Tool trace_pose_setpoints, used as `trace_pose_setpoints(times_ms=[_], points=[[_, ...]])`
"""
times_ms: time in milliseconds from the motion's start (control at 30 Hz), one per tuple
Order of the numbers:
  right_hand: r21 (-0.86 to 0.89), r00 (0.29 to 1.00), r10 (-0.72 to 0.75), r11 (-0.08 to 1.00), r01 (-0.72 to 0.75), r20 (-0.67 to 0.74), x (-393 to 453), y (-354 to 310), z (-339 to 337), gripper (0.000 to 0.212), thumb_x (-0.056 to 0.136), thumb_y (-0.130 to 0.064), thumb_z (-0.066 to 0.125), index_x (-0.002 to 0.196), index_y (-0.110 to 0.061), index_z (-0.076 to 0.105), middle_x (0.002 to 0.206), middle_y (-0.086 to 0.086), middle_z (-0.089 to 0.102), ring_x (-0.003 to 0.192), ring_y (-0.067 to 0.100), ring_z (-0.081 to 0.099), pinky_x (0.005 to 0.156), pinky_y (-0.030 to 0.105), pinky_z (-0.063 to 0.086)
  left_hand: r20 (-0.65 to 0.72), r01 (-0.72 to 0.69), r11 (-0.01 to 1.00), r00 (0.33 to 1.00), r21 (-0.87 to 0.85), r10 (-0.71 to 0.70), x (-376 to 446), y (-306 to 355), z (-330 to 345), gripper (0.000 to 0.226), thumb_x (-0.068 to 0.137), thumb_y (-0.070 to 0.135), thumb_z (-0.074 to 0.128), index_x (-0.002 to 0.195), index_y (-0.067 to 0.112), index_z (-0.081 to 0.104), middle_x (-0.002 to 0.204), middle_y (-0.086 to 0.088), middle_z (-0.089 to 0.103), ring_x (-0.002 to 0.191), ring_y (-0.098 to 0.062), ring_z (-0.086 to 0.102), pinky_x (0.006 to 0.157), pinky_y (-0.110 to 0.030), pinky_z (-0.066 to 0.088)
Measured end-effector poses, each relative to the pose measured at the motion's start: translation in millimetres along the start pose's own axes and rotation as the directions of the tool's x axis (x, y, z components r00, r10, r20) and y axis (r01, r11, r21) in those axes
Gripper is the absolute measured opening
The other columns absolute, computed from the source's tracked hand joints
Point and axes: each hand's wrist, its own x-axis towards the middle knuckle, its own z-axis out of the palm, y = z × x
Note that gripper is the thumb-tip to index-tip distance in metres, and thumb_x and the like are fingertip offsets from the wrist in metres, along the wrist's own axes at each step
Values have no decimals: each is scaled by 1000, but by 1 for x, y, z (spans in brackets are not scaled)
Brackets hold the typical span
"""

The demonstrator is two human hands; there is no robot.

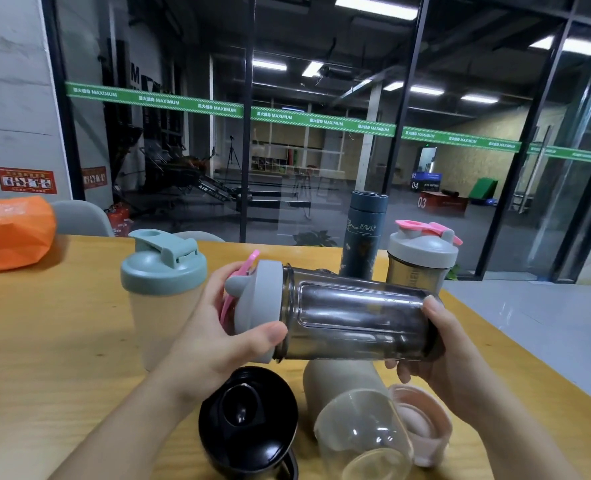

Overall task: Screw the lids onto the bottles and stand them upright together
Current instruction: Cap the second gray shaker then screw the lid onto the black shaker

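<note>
A person holds a smoky clear bottle (352,323) sideways above the wooden surface (44,341), the left hand (217,344) with fingers curled round its grey lid (257,313), the right hand (439,351) gripping its base. A green-lidded bottle (162,292), a dark flask (365,233) and a pink-capped bottle (420,258) stand upright behind; a black lid (249,420) and an open clear bottle (356,420) lie nearer.

A single head-worn view looks forward and slightly down from just above the near edge of the wooden table (62,341), close over it, facing across its far edge toward a glass wall (321,98); wide-angle bending curves the frame's sides.
</note>
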Motion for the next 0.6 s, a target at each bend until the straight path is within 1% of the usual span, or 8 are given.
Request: trace_pose_setpoints(times_ms=[67, 133, 167, 267, 367, 467, 533, 600], points=[[33, 1000, -23, 999, 23, -1, 1, -1, 0, 103, 40, -70, 79, 118, -10, 51, 87, 11, 68, 56, 20, 61, 40, 29, 45, -20, 16, 1000, 1000, -21, -16, 2, -2, -1, 82, 41, 35, 79, 116, 49, 49, 106, 14, 69, 95, -1, 67, 68, -15, 53], [45, 999, -49, 998, 49, -11, 2, -2, -2, 95, 43, -51, 83, 128, -29, 46, 98, 5, 67, 64, 18, 64, 44, 30, 48, -43, 53, 998, 998, -32, -55, 3, -2, -3, 90, 36, 43, 84, 119, 43, 50, 98, 18, 71, 89, -2, 68, 62, -19, 54], [40, 998, -66, 997, 66, -14, 2, -2, -3, 87, 48, -40, 79, 128, -39, 45, 98, 1, 68, 67, 18, 64, 47, 30, 49, -60, 70, 997, 996, -40, -72, 4, -2, -4, 97, 32, 47, 86, 121, 39, 50, 97, 17, 71, 86, -3, 69, 59, -20, 54], [2, 995, -98, 995, 98, 22, -1, -3, -5, 77, 58, -21, 70, 127, -50, 47, 102, 3, 69, 77, 22, 66, 57, 31, 53, -119, 96, 993, 988, -67, -103, 4, -1, -6, 105, 26, 62, 86, 123, 42, 52, 110, 8, 70, 91, -12, 69, 58, -30, 56], [-31, 994, -99, 994, 101, 45, -3, -5, -7, 80, 54, -28, 79, 126, -49, 52, 107, 8, 68, 83, 25, 67, 63, 31, 55, -146, 108, 992, 982, -66, -117, 5, -1, -8, 89, 35, 61, 83, 118, 44, 55, 115, 2, 67, 96, -20, 68, 58, -36, 57], [-54, 995, -103, 993, 104, 16, -4, -6, -7, 75, 55, -30, 76, 125, -44, 53, 101, 14, 67, 75, 30, 65, 59, 31, 53, -150, 129, 990, 979, -63, -137, 5, -2, -11, 78, 44, 56, 75, 118, 38, 55, 117, -6, 66, 93, -22, 67, 58, -37, 56], [-61, 996, -86, 994, 87, 18, -4, -7, -6, 79, 50, -39, 82, 123, -39, 52, 92, 14, 67, 64, 28, 61, 52, 30, 51, -143, 130, 990, 980, -54, -137, 5, -3, -11, 83, 46, 54, 74, 123, 32, 54, 117, -9, 65, 93, -24, 66, 56, -36, 56], [-89, 998, -62, 994, 65, 32, -4, -6, -5, 90, 44, -57, 84, 122, -34, 49, 84, 10, 67, 57, 23, 57, 48, 29, 47, -137, 127, 991, 982, -33, -131, 4, -3, -11, 95, 40, 57, 81, 126, 29, 52, 117, -10, 65, 92, -24, 66, 56, -35, 55]])
